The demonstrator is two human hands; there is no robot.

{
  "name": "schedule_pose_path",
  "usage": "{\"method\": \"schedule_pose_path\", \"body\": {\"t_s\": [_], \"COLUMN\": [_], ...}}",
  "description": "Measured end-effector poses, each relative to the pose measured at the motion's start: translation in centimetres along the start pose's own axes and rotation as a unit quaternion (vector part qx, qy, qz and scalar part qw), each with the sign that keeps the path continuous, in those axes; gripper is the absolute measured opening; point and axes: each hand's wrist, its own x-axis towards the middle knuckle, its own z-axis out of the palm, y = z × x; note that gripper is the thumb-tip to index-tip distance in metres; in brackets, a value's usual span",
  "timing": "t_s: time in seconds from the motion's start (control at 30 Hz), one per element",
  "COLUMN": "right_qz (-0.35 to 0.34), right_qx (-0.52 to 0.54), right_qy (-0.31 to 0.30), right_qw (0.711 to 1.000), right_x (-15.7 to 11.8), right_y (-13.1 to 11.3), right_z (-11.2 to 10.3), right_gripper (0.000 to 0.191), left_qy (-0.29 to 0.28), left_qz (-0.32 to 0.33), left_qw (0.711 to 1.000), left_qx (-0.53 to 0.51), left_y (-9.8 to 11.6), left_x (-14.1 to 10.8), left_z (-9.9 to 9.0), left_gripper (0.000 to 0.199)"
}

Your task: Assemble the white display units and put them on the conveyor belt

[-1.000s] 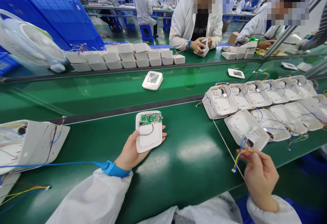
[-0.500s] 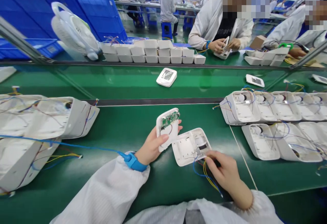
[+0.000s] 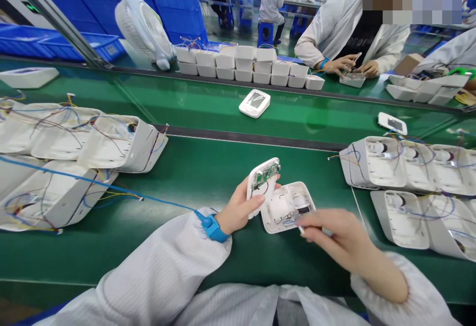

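Observation:
My left hand (image 3: 240, 207) grips a white front cover (image 3: 254, 192), tilted up so that its inner side shows, with a green circuit board (image 3: 267, 173) along the top. Just right of it a white bottom case (image 3: 275, 227) lies open on the bench, holding a cylindrical part and thin wires (image 3: 289, 218). Over the case's near right corner, my right hand (image 3: 334, 236) has thumb and fingers pinched on a small white piece (image 3: 302, 230) that looks like a wire connector. Its fingers partly hide the piece. A blue wrist strap (image 3: 212, 228) with a cord circles my left wrist.
Stacked white cases with loose wires (image 3: 111, 142) stand at left; more cases (image 3: 386, 162) stand at right. A finished-looking white monitor (image 3: 255, 103) lies on the green strip beyond the rail. Across it, a person (image 3: 353, 43) handles a case beside a fan (image 3: 143, 28).
The wires that hung over the case's near edge now lie inside it. My right hand has lifted and now pinches a small white piece. The camera view has turned left.

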Motion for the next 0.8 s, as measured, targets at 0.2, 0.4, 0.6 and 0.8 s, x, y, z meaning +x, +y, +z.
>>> {"method": "schedule_pose_path", "body": {"t_s": [0.2,0.4,0.6,0.8], "right_qz": [-0.026,0.095,0.036,0.067], "right_qx": [-0.024,0.109,-0.010,-0.083], "right_qy": [0.025,0.080,0.128,0.096], "right_qw": [0.999,0.986,0.991,0.990], "right_x": [7.1,7.1,6.9,6.9], "right_y": [0.4,1.7,2.0,2.6], "right_z": [0.6,2.6,3.3,3.1], "right_gripper": [0.009,0.010,0.012,0.023], "left_qy": [0.010,-0.008,0.005,0.011], "left_qz": [0.062,0.045,0.057,0.035], "left_qw": [0.997,0.999,0.998,0.999], "left_qx": [0.034,0.007,0.016,0.001], "left_y": [-0.7,-0.7,-0.8,-0.6], "left_x": [0.8,0.3,-0.2,-0.2], "left_z": [-1.1,-0.6,-0.1,-0.3], "left_gripper": [0.057,0.060,0.060,0.064]}}
